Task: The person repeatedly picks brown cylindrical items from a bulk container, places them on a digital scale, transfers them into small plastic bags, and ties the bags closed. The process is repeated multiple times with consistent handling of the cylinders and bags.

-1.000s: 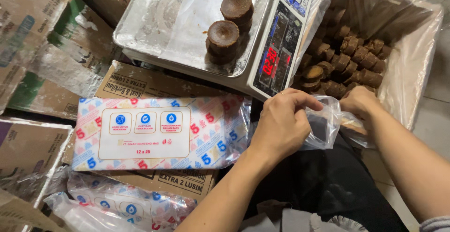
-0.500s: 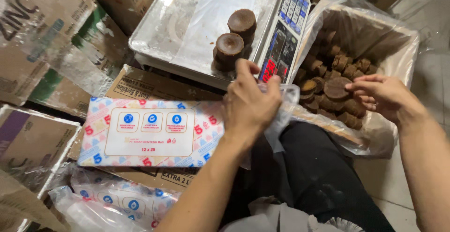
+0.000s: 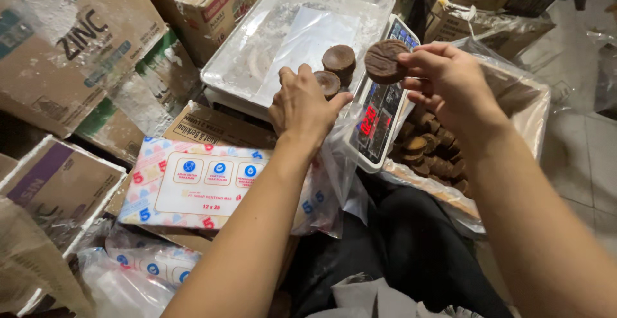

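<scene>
From my head camera: my right hand [image 3: 443, 83] pinches a brown sugar disc [image 3: 384, 61] above the scale [image 3: 379, 109]. My left hand [image 3: 302, 106] curls over another disc [image 3: 328, 81] on the tray [image 3: 257, 54], beside a small stack [image 3: 339, 60]. Many discs [image 3: 427, 151] sit below my right fingers, unweighed.

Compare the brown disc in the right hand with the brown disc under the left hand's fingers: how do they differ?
The disc in the right hand is lifted clear of the scale tray, pinched by the right hand; the disc under the left hand rests on the tray, touched by the left hand. The held disc looks wider and shows its flat face; the tray disc is partly hidden. Both are dark brown and round.
</scene>
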